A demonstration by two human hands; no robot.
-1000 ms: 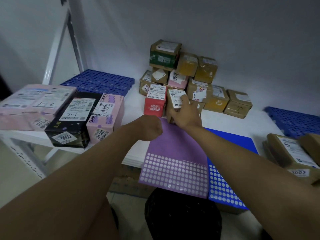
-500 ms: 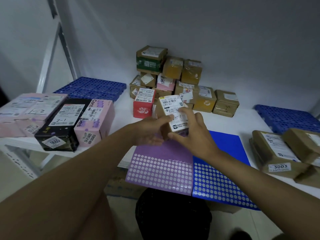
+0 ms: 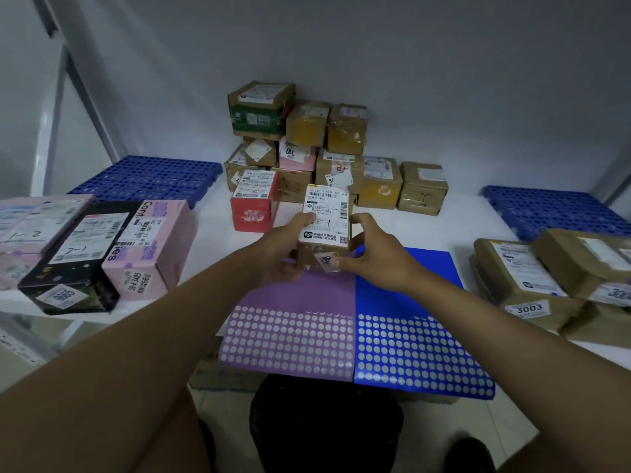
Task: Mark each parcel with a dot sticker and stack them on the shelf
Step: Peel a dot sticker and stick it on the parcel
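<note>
Head view, only view. Small brown parcel (image 3: 324, 233) held up over far end of purple sticker sheet (image 3: 290, 336), white shipping label on top face, small number tag on its near face. Left hand (image 3: 280, 254) grips parcel's left side, thumb on the top label, other fingers curled round and under, mostly hidden. Right hand (image 3: 372, 254) on right side: thumb and forefinger pinch near the small tag at parcel's lower near corner, remaining fingers curled over the top right edge.

Blue sticker sheet (image 3: 420, 356) lies just right of purple one, edges touching; both overhang near edge of white shelf (image 3: 444, 230).

Far centre: stack of brown parcels (image 3: 327, 155) against the wall, red box (image 3: 254, 203) in front-left of it. Left: pink box (image 3: 150, 247) beside black box (image 3: 75, 254). Right near: brown parcels (image 3: 532, 285), one tagged 3003. Blue plastic mats (image 3: 150, 175) far left & far right.
</note>
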